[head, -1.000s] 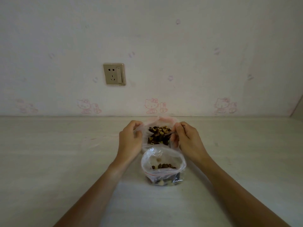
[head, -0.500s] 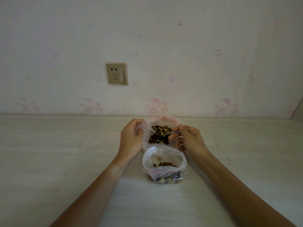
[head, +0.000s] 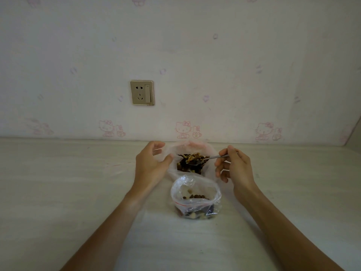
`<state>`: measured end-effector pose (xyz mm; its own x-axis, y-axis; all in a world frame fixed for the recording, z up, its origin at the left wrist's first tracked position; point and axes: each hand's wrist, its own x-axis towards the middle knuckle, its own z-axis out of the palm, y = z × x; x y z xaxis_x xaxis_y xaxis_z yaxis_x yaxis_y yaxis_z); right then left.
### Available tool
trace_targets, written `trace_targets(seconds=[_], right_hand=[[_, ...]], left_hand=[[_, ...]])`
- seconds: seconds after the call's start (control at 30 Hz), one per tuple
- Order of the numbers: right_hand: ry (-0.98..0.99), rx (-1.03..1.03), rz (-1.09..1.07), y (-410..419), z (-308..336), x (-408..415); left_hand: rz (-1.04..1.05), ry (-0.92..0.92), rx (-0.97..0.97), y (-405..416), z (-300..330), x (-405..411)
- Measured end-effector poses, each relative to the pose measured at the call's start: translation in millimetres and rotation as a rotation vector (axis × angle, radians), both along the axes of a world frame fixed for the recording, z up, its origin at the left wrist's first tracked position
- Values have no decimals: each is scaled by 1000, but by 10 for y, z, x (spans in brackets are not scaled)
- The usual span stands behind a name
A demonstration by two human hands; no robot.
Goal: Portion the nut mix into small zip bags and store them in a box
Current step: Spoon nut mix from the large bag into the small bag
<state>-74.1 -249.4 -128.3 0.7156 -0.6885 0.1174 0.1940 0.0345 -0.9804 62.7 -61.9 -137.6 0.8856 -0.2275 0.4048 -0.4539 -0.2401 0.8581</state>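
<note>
Nut mix (head: 192, 163) sits in a big pinkish plastic bag (head: 195, 147) on the table (head: 58, 192), near the back wall, mouth open toward the camera. Contents: dark and tan pieces, heaped. Left hand (head: 150, 163) grips the bag's left rim, fingers and thumb curled round the plastic, holding the mouth open. Right hand (head: 234, 165) pinches the handle of a metal spoon (head: 207, 159) between thumb and fingertips; other fingers loosely curled under. Spoon bowl is loaded with tan pieces and sits over the big bag's opening, roughly level. Can't tell whether it touches the pile below.

Small zip bag (head: 196, 198) stands upright just in front of the big bag, between the forearms, not held by either hand. Mouth open and rounded, red line along the zip strip. Partly filled: dark pieces visible through the opening, light and dark ones pressed against the clear front near the bottom.

Wall socket (head: 142, 92) on the wallpapered wall behind, well above the table.
</note>
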Motion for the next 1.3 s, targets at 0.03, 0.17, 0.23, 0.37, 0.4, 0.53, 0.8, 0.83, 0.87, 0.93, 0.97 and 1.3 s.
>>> trace_targets(seconds=[0.03,0.17,0.23,0.37,0.4,0.53,0.8,0.83,0.87,0.93,0.97,1.3], right_hand=[[-10,9,-2,9,4,-17],[-35,41,-7,72,21,-120],[-66,48,-1,94,60,-207],[-137,40,33,138,180,-463],[-149,33,48,155,208,-534],[-144,-36,110,235,274,-782],[-16,-711,187,397,232,-1013],[13,-850,192,407,221,-1035],[42,-989,196,415,215,-1048],[64,-1161,202,439,218,-1054],[50,-1172,206,445,219,-1044],[-78,-329,66,257,220,-606]], left_hand=[[18,-53,27,38,4,-25],[53,-284,113,199,92,-159],[-13,-247,131,267,155,-253],[-166,-41,330,357,137,-452],[-192,4,356,373,112,-498],[-292,120,355,375,35,-630],[-365,229,88,343,-76,-619],[-376,245,63,348,-83,-621],[-386,255,42,350,-84,-619],[-393,261,27,357,-87,-597],[-390,262,26,361,-97,-581],[-122,182,62,349,-164,-423]])
